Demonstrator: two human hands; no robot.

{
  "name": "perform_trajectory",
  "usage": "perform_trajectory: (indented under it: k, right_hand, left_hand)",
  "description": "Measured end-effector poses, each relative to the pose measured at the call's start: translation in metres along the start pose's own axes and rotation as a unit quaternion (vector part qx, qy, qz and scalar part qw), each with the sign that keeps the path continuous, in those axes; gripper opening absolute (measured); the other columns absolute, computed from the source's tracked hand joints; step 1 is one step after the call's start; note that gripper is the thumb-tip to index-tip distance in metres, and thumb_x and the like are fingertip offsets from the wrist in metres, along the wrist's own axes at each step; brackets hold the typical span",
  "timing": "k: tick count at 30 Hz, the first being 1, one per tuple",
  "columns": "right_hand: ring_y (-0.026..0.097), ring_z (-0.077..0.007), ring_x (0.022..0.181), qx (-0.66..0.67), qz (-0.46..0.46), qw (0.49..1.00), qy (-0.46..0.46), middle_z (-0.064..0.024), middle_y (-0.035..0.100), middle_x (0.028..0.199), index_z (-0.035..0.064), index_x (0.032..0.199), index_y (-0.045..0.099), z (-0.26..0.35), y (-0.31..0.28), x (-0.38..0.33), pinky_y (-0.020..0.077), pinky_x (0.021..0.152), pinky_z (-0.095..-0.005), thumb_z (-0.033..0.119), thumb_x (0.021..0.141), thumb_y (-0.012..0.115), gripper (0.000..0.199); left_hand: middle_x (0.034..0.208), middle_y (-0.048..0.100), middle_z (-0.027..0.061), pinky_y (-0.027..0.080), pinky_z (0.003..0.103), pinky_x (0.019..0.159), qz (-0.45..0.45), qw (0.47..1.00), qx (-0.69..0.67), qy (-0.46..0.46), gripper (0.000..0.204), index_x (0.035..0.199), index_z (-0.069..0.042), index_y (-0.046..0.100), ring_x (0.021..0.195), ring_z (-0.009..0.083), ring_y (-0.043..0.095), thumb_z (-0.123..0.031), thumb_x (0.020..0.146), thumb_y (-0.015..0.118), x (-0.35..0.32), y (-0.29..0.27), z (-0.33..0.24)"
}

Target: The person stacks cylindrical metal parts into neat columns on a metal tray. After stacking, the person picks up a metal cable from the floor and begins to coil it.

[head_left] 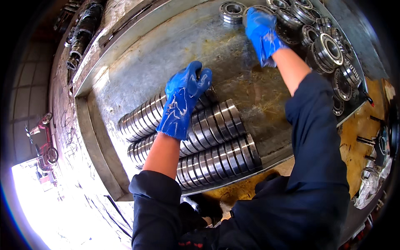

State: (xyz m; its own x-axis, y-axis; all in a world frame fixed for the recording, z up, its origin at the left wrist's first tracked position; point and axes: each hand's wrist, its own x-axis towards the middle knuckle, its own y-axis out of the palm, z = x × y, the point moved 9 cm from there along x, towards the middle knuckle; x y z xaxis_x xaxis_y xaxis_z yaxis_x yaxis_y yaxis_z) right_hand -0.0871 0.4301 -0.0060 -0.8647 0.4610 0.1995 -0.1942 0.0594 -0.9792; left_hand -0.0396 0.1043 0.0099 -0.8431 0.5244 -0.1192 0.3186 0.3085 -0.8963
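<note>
I wear blue rubber gloves on both hands. My left hand (183, 93) hovers over the right part of the farthest row of steel bearings (146, 116), fingers loosely curled. A gap shows between thumb and forefinger, and nothing is visible in it; the other fingers are hidden. Farther off, my right hand (263, 35) has its fingers down over a bearing (255, 9) at the tray's far side. The glove covers most of that bearing. Just left of it stands a short stack of bearings (232, 12). Two more rows of bearings, a middle row (216, 125) and a near row (218, 160), lie on their sides.
A metal tray (141, 71) with raised edges carries everything. Loose bearings (329, 50) are heaped at its right end. Dark machine shafts (85, 33) lie beyond its left edge. A red bicycle (46, 146) stands far left. Clear plastic sheeting (368, 187) lies at right.
</note>
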Motion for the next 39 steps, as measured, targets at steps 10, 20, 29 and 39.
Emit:
perform_trajectory:
  k: [10,20,29,39]
  right_hand:
    - [0.066,-0.0188,0.107,0.675,0.250,0.693,0.035,-0.0097,0.073,0.112,-0.0019,0.126,0.068,0.077,-0.040,-0.191,0.0517,0.097,-0.0339,0.036,0.094,0.077,0.050]
    - [0.067,-0.0270,0.110,0.449,0.307,0.839,0.028,-0.0210,0.071,0.122,-0.0023,0.130,0.067,0.031,-0.046,-0.236,0.0525,0.097,-0.0375,0.059,0.097,0.065,0.069]
    - [0.068,-0.0397,0.119,-0.034,0.210,0.951,0.224,-0.0254,0.070,0.125,0.0010,0.134,0.059,-0.170,-0.026,-0.281,0.0556,0.100,-0.0479,0.055,0.085,0.073,0.074]
    - [0.055,-0.0076,0.070,0.517,0.358,0.729,0.272,0.0017,0.061,0.072,0.0070,0.097,0.067,-0.091,-0.043,-0.320,0.0442,0.063,-0.0223,0.034,0.101,0.070,0.028]
  left_hand:
    - [0.124,0.072,0.0188,0.050,0.041,0.103,-0.014,0.986,-0.163,0.019,0.045,0.134,-0.009,0.066,0.119,0.0304,0.068,-0.043,0.105,0.060,0.002,-0.001,0.007]
    - [0.126,0.073,0.0194,0.051,0.040,0.104,0.010,0.975,-0.192,0.115,0.054,0.136,-0.009,0.064,0.120,0.0345,0.069,-0.049,0.100,0.065,0.021,0.020,-0.013]
    - [0.124,0.073,0.0166,0.050,0.039,0.104,-0.012,0.988,-0.121,0.098,0.048,0.130,-0.009,0.066,0.120,0.0290,0.068,-0.046,0.101,0.066,0.017,0.015,-0.014]
    - [0.126,0.072,0.0169,0.049,0.040,0.105,0.012,0.989,-0.127,0.080,0.052,0.131,-0.007,0.066,0.121,0.0305,0.066,-0.050,0.101,0.064,0.009,0.008,-0.011]
